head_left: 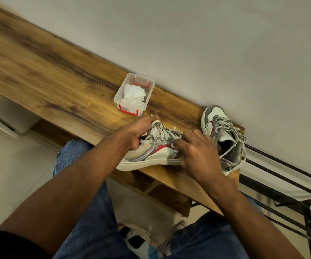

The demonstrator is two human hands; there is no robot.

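Observation:
A grey, white and red sneaker (151,154) lies on its side at the near edge of the wooden table (57,81), its sole facing me. My left hand (137,132) grips the shoe at its collar and laces, fingers curled around the opening. My right hand (197,150) holds the toe end, its fingers curled over the upper and pinching a white lace end. The matching second sneaker (223,135) stands upright at the table's right end, laces loose, just beyond my right hand.
A clear plastic box (134,94) with red clips holds crumpled white tissue, behind the shoe near the grey wall (207,43). A black metal rack (291,184) stands right of the table. My jeans-clad knees (94,212) are under the table edge.

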